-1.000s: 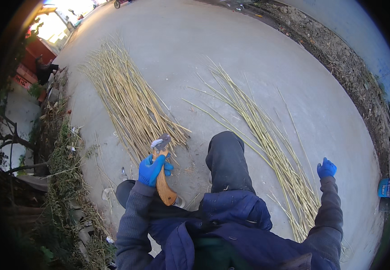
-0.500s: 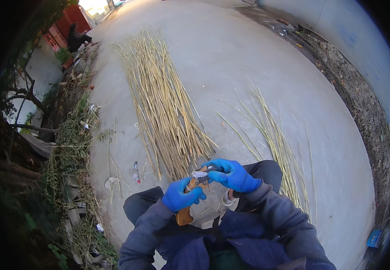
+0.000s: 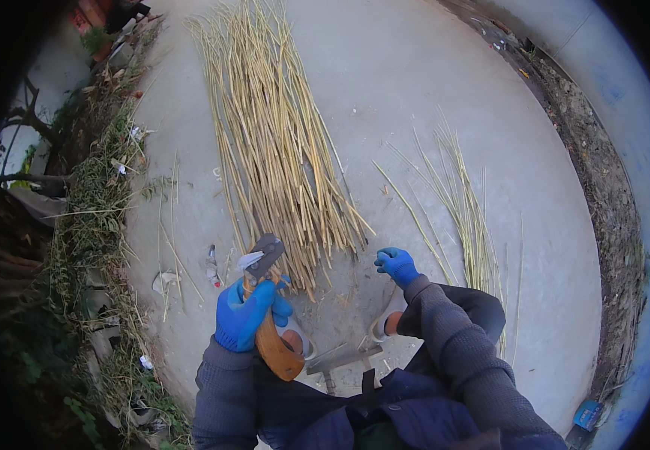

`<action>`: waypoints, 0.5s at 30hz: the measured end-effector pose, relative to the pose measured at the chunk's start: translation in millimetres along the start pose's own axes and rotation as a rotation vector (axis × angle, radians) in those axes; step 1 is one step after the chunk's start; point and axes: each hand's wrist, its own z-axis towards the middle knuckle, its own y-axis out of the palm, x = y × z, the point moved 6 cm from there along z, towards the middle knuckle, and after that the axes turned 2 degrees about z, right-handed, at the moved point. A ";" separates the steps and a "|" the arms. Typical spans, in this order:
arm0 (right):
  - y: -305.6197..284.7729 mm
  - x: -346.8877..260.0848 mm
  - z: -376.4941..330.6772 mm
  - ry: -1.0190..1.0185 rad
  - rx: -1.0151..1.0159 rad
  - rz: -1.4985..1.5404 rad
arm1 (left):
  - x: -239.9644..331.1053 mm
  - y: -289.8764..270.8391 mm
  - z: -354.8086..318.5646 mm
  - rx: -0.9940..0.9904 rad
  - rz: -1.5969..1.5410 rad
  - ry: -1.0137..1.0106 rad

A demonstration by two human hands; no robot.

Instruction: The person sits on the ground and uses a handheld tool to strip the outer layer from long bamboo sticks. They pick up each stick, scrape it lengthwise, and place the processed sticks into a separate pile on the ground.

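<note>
My left hand (image 3: pixel 241 319), in a blue glove, is closed around a wooden-handled tool (image 3: pixel 279 349). Its handle curves and widens toward me; a dark metal head with rivets sticks out above my fingers. A whitish strip is bound at the head's left side. Well apart from it, my right hand (image 3: pixel 397 267), also blue-gloved, hovers over the pavement with fingers curled together; whatever they may hold is hidden. Just beyond the tool head lie the thick ends of a large bundle of long dry stalks (image 3: pixel 276 142).
A smaller bunch of thin greenish stalks (image 3: pixel 469 202) lies to the right, beside my knee. Between my feet is a low wooden piece (image 3: pixel 343 361). Weeds and debris (image 3: pixel 103 225) line the left edge. A dirt strip (image 3: pixel 598 180) and pale wall (image 3: pixel 625 105) bound the right.
My right hand has let go of the tool's head and moved right. My left hand has shifted left and down with the tool, its head now upward. The view has tipped downward.
</note>
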 end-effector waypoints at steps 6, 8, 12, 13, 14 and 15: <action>36.1 9.8 65.3 -0.496 0.296 -0.796 | 10.1 -15.4 -3.2 0.049 -0.123 -0.060; 48.5 0.1 86.8 -0.547 0.336 -0.996 | 12.6 -13.2 -0.9 0.025 -0.112 -0.078; 69.7 0.6 138.4 -0.393 0.222 -1.274 | 8.1 -10.5 4.3 0.049 -0.026 -0.234; 73.8 5.8 152.0 -0.317 0.176 -1.325 | 5.8 -10.5 5.8 0.074 -0.001 -0.282; 76.8 7.4 163.2 -0.305 0.196 -1.305 | 8.5 -9.6 8.1 0.079 0.000 -0.245; 78.4 10.9 173.2 -0.273 0.213 -1.292 | 8.2 -7.0 10.2 0.051 0.014 -0.258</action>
